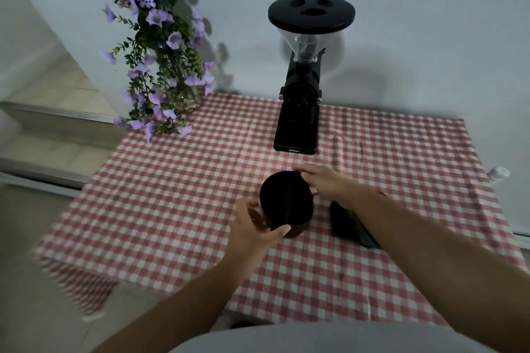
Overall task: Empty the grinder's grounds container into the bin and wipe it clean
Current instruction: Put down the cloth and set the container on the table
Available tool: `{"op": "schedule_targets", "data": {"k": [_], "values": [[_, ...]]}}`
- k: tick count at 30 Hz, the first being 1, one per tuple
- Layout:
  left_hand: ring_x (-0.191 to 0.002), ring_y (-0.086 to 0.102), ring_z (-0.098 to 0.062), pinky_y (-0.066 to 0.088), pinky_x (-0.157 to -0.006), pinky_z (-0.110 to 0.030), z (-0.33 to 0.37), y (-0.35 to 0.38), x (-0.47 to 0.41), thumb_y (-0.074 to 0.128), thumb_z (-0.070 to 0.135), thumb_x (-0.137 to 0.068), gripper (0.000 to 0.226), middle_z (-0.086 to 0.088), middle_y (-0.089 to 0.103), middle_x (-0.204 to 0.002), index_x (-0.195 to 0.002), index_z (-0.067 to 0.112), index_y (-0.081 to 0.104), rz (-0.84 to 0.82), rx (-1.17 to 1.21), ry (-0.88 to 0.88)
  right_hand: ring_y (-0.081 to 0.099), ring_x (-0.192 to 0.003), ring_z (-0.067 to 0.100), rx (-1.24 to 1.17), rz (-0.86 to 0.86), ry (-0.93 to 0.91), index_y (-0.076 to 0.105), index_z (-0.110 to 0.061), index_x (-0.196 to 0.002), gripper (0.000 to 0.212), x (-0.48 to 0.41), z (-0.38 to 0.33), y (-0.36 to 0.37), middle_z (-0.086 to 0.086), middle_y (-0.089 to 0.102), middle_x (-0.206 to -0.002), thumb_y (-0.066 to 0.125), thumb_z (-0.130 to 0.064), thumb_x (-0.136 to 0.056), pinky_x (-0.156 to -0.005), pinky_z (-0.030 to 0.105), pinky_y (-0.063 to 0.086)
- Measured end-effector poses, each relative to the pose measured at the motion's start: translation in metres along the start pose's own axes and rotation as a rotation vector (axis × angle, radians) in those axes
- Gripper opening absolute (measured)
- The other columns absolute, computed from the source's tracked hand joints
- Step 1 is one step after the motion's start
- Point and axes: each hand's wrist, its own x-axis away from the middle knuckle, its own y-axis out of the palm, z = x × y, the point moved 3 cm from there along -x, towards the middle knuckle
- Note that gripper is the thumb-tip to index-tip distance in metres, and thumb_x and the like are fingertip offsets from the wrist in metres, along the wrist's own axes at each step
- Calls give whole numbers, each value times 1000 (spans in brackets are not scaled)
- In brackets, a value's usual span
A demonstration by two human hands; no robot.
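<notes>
Head view: my left hand (252, 226) wraps the container (285, 203) on the table (172, 180), right hand (321, 182) pinching its lid edge. No bin visible; a jerked lid could scatter grounds.

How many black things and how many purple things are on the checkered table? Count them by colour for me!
Black: 3 – the grinder, the grounds container held by the left hand and right hand, and a dark object partly hidden under the right arm.
Purple: 1 – the vase of flowers.
Total: 4
</notes>
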Motion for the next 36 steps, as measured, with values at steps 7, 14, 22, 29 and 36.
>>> {"op": "schedule_targets", "data": {"k": [7,14,22,29,36], "values": [[-87,69,-11,58,-76,-26,4,-3,6,83,18,-75,34,2,69,-95,-97,23,58,-7,221,-173,61,-105,25,-241,82,24,64,-17,-116,30,-10,13,-1,8,67,-112,38,-20,-99,-94,39,47],[-103,64,-10,54,-89,-29,24,-32,-42,68,18,-90,14,6,69,-107,-102,24,66,-44,230,-62,66,-95,23,-393,190,-21,66,-7,-109,22,-9,18,-25,11,70,-103,51,-7,-93,-82,32,53],[-104,63,-10,50,-90,-25,48,-30,-130,61,16,-95,25,5,68,-115,-119,18,67,-63,84,30,67,-92,24,-481,317,33,67,-5,-102,17,-24,20,-40,12,70,-103,54,-6,-92,-81,32,54],[-98,63,-8,48,-83,-20,52,-12,-176,58,14,-96,26,4,68,-116,-120,17,67,-101,18,37,69,-92,18,-497,424,79,66,-6,-107,20,-48,24,-47,7,71,-102,56,-6,-90,-88,34,55],[-105,61,-13,51,-92,-29,48,-6,-188,58,13,-96,26,2,66,-119,-120,17,67,-125,22,34,70,-89,14,-482,463,59,70,-15,-98,16,-58,32,-49,1,73,-97,59,-8,-89,-85,32,55]]}}
